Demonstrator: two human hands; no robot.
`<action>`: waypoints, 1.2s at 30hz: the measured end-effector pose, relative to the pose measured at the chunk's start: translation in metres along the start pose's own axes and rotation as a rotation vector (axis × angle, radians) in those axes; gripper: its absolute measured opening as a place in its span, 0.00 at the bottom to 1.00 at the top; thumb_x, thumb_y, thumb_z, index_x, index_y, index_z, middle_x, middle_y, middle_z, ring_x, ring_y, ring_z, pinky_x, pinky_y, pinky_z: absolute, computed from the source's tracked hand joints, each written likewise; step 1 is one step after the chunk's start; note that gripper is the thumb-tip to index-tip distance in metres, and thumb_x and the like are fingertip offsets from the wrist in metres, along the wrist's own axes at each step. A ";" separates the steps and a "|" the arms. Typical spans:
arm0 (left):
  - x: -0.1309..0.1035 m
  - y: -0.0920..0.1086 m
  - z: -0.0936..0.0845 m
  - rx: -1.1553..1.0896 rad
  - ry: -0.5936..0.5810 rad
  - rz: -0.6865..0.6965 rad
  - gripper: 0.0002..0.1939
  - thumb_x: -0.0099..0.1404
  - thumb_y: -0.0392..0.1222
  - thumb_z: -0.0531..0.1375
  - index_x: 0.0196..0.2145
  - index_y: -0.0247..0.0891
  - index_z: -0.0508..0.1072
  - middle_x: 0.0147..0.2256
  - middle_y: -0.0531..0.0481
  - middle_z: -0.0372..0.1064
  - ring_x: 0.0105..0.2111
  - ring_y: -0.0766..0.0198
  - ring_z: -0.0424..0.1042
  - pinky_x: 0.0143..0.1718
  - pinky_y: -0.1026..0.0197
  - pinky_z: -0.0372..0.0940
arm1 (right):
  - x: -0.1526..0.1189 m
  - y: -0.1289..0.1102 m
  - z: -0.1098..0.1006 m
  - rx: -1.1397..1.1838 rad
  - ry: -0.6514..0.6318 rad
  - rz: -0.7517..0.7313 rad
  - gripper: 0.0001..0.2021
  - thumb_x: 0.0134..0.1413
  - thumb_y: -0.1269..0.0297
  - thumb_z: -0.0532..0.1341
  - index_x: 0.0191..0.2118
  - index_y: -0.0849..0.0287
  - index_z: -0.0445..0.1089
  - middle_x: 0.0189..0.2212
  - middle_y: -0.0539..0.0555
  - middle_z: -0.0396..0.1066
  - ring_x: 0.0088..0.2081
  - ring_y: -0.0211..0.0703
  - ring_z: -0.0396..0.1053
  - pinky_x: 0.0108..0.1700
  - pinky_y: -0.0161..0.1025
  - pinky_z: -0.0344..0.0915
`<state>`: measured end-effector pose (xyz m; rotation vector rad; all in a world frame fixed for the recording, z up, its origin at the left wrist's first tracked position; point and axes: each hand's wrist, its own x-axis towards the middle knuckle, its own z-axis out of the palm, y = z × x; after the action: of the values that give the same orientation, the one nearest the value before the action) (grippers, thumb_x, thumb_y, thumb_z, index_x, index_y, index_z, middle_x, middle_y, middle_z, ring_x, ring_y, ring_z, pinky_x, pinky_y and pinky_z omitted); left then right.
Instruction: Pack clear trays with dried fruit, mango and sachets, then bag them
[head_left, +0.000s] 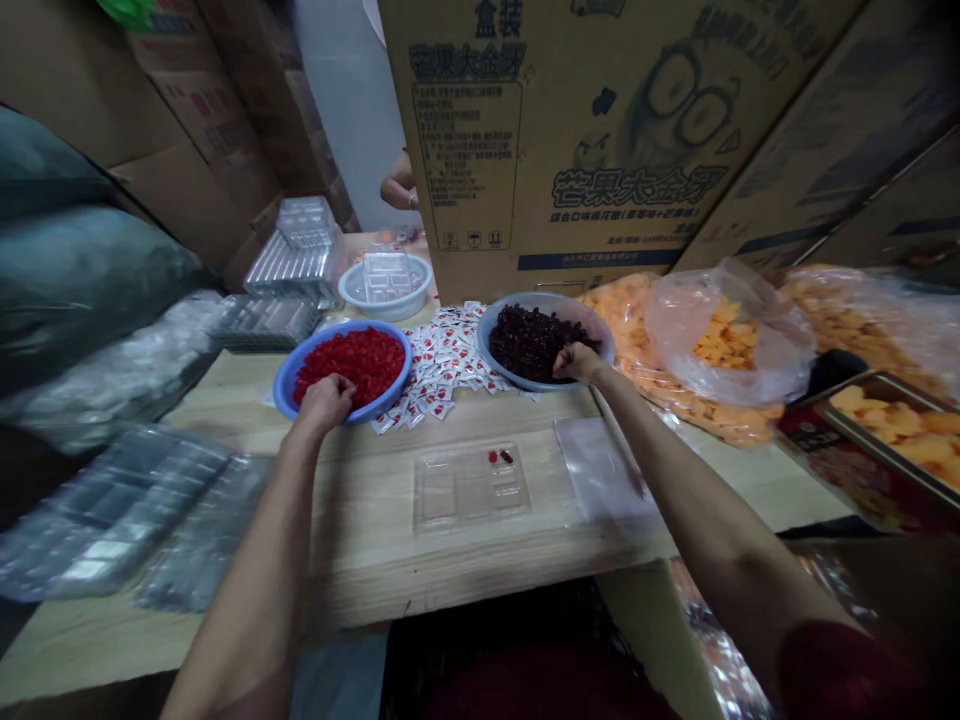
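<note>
My left hand [328, 402] reaches to the near rim of a blue bowl [282, 385] heaped with small glossy red candies [360, 360]. Its fingers are curled together over them, and whatever they pinch is hidden. In a second light-blue bowl [611, 350], my right hand [576, 362] dips bent fingers into dark, bean-like candies [529, 335]; its grip is hidden too. Between my arms a clear plastic tray [471, 495] lies on the wooden table [375, 550]. One red piece [493, 456] and one dark piece [506, 457] sit in a small compartment at its upper right.
Small printed sachets [442, 360] are piled between the bowls. Clear packaging [607, 470] lies right of the tray; stacked trays [120, 510] stand left. Bags of orange pieces [720, 360] and an open box [862, 450] occupy the right. Cartons [555, 150] block the back; another person's arm [400, 185] shows there.
</note>
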<state>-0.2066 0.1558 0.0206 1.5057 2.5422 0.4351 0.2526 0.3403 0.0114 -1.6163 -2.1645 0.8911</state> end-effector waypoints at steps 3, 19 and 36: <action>-0.022 0.009 0.000 -0.241 0.281 0.018 0.10 0.63 0.43 0.56 0.39 0.38 0.73 0.39 0.44 0.77 0.41 0.55 0.75 0.48 0.57 0.67 | -0.008 -0.006 -0.004 0.113 0.094 -0.063 0.08 0.39 0.68 0.69 0.19 0.59 0.69 0.16 0.48 0.68 0.23 0.37 0.67 0.30 0.33 0.67; -0.209 0.151 0.101 -0.536 -0.025 0.555 0.06 0.66 0.37 0.60 0.35 0.44 0.77 0.41 0.44 0.74 0.46 0.54 0.68 0.50 0.49 0.64 | -0.200 -0.040 0.116 0.045 0.047 -0.441 0.08 0.56 0.76 0.63 0.36 0.56 0.78 0.37 0.56 0.71 0.43 0.49 0.65 0.45 0.44 0.63; -0.003 0.027 -0.005 -0.240 0.061 0.117 0.16 0.50 0.39 0.70 0.37 0.31 0.76 0.36 0.43 0.76 0.38 0.54 0.71 0.45 0.54 0.65 | -0.186 -0.032 0.024 0.274 0.418 -0.369 0.11 0.65 0.60 0.58 0.44 0.57 0.76 0.36 0.54 0.73 0.38 0.45 0.70 0.41 0.41 0.66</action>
<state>-0.1844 0.1649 0.0344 1.5757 2.3505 0.7833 0.2757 0.1530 0.0364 -1.1044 -1.8645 0.6345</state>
